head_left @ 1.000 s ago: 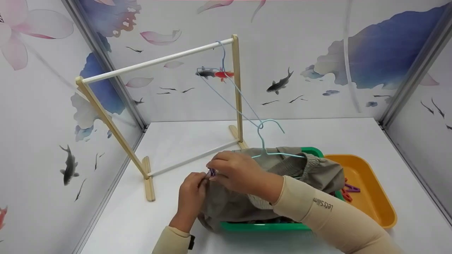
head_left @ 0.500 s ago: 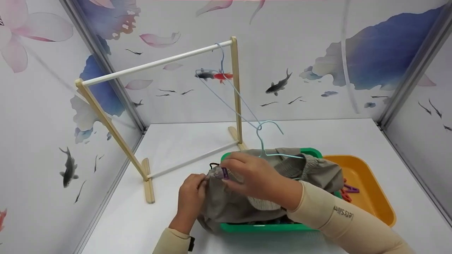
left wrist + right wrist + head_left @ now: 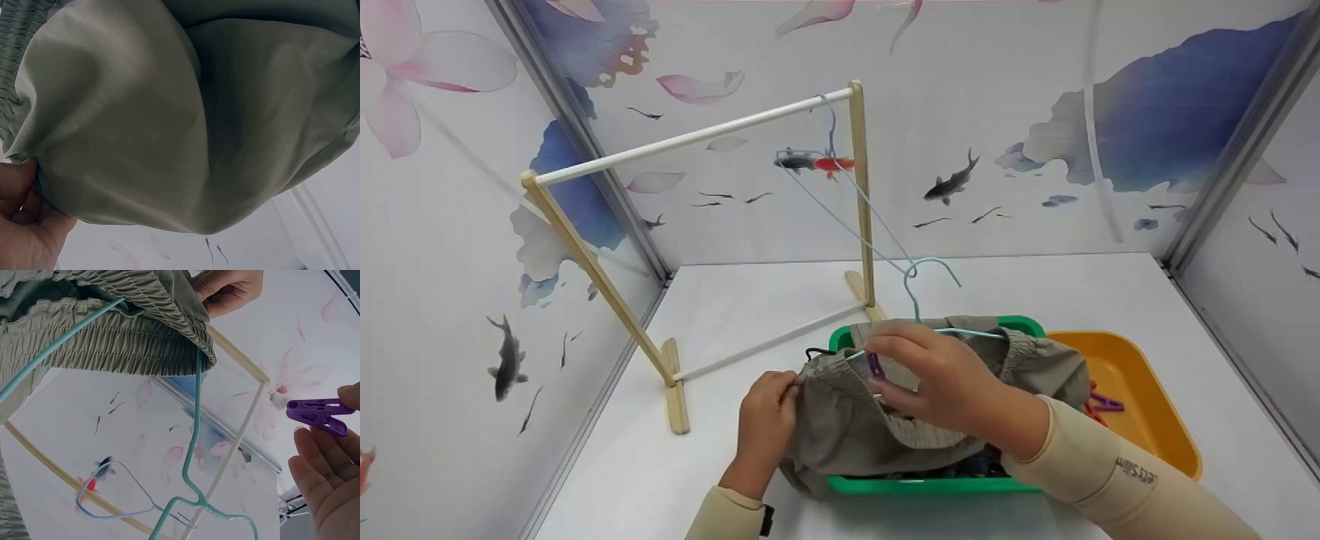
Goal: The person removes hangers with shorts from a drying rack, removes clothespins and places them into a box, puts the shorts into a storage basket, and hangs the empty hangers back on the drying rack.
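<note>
My left hand [image 3: 767, 416] pinches the left end of the elastic waistband on a pair of grey-khaki pants [image 3: 840, 431]; in the left wrist view, thumb and fingers grip the cloth's edge. A purple clothespin [image 3: 319, 415] is held between the thumb and fingers of my right hand [image 3: 952, 379], just above the waist opening and apart from the cloth. A mint-green hanger [image 3: 197, 416] runs inside the waistband, its hook standing up behind my right hand in the head view. The pants lie bunched over a green basket [image 3: 930, 485].
Behind to the left stands a wooden rack [image 3: 861, 195] with a white rod [image 3: 697, 135]. From that rod hangs a blue hanger [image 3: 832, 124], slanting down toward the mint-green hook. An orange tray [image 3: 1166, 420] at the right holds red and purple clothespins. Printed walls enclose the white table.
My right hand has moved right with the purple clothespin, away from my left hand, uncovering the waistband's left corner and the hanger's end. My left hand has kept its grip in place.
</note>
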Tool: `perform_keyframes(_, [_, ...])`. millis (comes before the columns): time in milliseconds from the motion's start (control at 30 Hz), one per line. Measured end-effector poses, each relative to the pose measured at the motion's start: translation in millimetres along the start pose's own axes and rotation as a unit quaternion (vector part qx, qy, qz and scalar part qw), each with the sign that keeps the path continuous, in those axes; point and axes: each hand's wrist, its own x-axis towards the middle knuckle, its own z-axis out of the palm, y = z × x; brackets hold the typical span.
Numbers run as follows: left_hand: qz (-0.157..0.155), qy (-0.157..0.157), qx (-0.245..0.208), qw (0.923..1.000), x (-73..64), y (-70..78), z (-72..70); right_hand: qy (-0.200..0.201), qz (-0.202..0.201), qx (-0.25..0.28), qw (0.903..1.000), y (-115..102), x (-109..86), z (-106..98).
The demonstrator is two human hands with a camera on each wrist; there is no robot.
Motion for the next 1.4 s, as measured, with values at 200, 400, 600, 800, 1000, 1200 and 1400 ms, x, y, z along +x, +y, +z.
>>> perform_keyframes(200, [0.003,0.003,0.000,1.0000,0.4,-0.1,0.2,0.017,0.011,0.002,0.9998,-2,-7.4,-17])
perform_keyframes(400, [-0.003,0.001,-0.007,1.0000,1.1,-0.1,0.4,0.046,0.020,0.014,0.9987,0,-17.9,-25])
perform_keyframes(600, [-0.009,-0.005,-0.012,0.9999,1.1,1.1,-0.7,0.046,0.069,0.021,0.9964,2,-33.0,-35])
perform_keyframes(800, [-0.011,-0.006,-0.008,0.9999,1.2,1.2,-0.4,0.061,0.098,0.003,0.9934,7,-42.5,-46])
perform_keyframes(1000, [-0.017,-0.010,-0.001,0.9998,0.8,1.3,0.2,0.084,0.103,-0.001,0.9912,12,-48.6,-55])
perform_keyframes(1200, [-0.020,-0.008,-0.005,0.9998,-0.3,0.4,0.6,0.104,0.117,-0.007,0.9877,23,-57.2,-61])
perform_keyframes(1400, [-0.030,-0.012,-0.012,0.9994,-1.0,1.0,0.6,0.099,0.152,-0.026,0.9830,35,-70.7,-66])
